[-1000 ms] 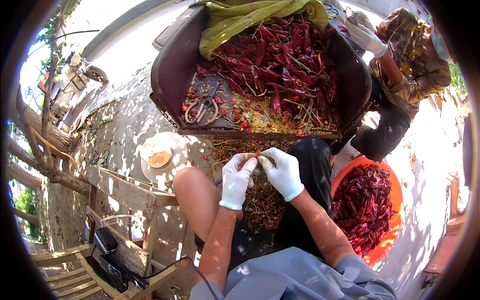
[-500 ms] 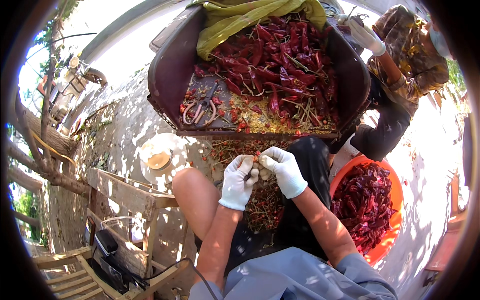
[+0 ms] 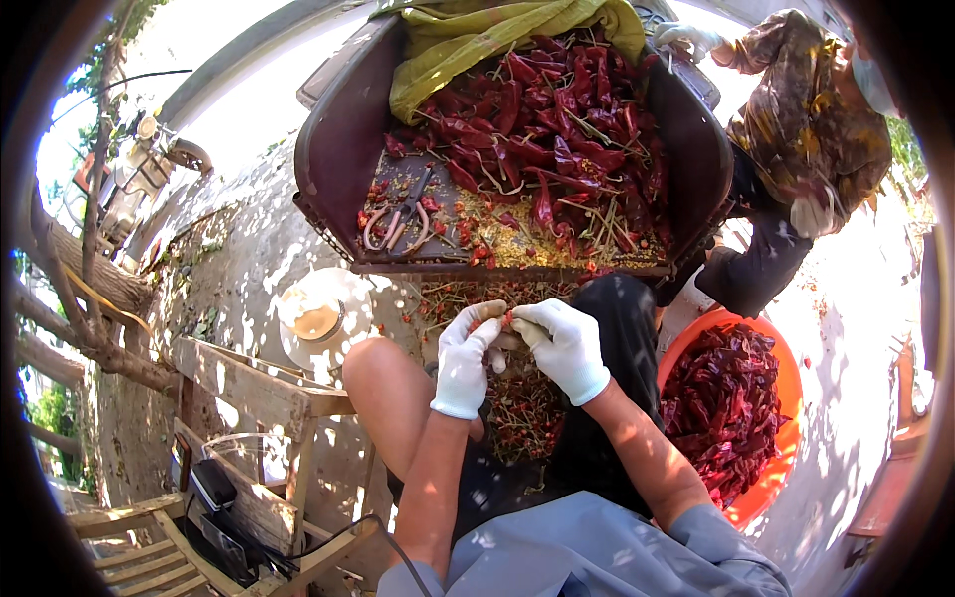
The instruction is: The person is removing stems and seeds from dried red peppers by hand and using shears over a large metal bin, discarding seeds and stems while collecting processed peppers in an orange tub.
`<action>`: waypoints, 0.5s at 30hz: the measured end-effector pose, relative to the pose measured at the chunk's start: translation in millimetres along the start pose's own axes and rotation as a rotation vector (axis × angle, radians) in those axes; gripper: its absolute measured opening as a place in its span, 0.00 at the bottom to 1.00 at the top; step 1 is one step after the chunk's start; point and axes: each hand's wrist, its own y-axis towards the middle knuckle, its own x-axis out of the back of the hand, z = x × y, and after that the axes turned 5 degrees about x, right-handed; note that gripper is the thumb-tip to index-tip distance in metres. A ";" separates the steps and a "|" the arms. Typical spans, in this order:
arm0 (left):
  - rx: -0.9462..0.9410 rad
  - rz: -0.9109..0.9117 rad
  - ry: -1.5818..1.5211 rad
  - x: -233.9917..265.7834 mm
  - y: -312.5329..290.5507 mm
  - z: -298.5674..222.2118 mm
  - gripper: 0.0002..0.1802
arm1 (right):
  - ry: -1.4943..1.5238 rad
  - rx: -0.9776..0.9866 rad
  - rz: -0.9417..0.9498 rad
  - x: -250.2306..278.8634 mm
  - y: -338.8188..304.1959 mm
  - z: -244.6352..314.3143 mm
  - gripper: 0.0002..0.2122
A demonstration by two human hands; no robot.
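White gloves cover both of my hands, which meet above my lap, just before the near edge of the cart. My left hand and my right hand are closed in a pinch, fingertip to fingertip. Between the fingertips shows a small red piece of chili pepper, mostly hidden by the gloves. Beneath lies a heap of stems and red scraps. Beyond, the dark metal cart holds a pile of dried red chili peppers, with scissors lying among yellow seeds at its near left.
An orange tub of red peppers stands by my right leg. A yellow-green cloth drapes over the cart's back. A co-worker in white gloves sits at right. Wooden chair, straw hat and tree trunk are left.
My two hands stay together, their fingers turned slightly and the right one a little lower. The co-worker's gloved hand has moved back toward the cart's far right corner, another now shows lower down.
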 end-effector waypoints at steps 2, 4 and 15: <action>-0.015 0.037 0.077 -4.2 -5.0 -5.1 0.13 | -0.166 0.076 0.076 5.6 0.4 2.4 0.07; -0.028 0.020 0.138 -10.0 -7.0 -6.2 0.13 | -0.278 0.154 0.080 7.4 1.4 2.9 0.03; -0.029 0.044 0.318 -22.4 -18.0 -5.7 0.09 | -0.336 0.252 0.081 28.9 -8.2 16.6 0.04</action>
